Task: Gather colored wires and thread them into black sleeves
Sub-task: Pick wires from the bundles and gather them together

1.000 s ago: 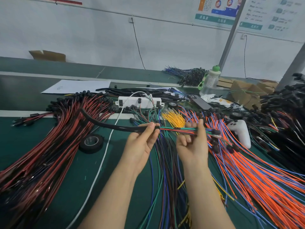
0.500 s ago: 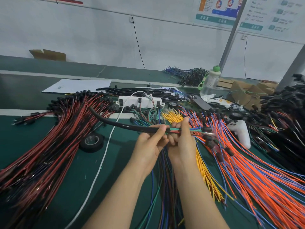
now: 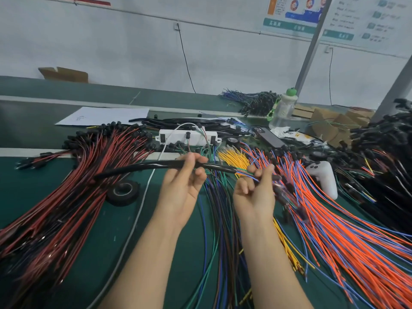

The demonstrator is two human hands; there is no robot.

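A black sleeve (image 3: 142,169) runs level above the green table, its left end free over the red wires. My left hand (image 3: 185,186) grips it between thumb and fingers near its right part. A short bundle of colored wires (image 3: 244,173) comes out of the sleeve's right end. My right hand (image 3: 254,192) pinches that bundle just right of the sleeve mouth; the wires' black connectors trail to the right, blurred. Loose green, blue and dark wires (image 3: 218,230) lie on the table below both hands.
A heap of red and black wires (image 3: 66,197) fills the left, with a black tape roll (image 3: 123,192) beside it. Orange and blue wires (image 3: 334,230) spread to the right, yellow ones (image 3: 234,158) behind. A white power strip (image 3: 189,137), white controller (image 3: 323,177) and bottle (image 3: 283,110) stand farther back.
The sleeve has slid further right over the wires, so less bare wire shows. My left hand has regripped further back along the sleeve, and my hands, close together before, have parted.
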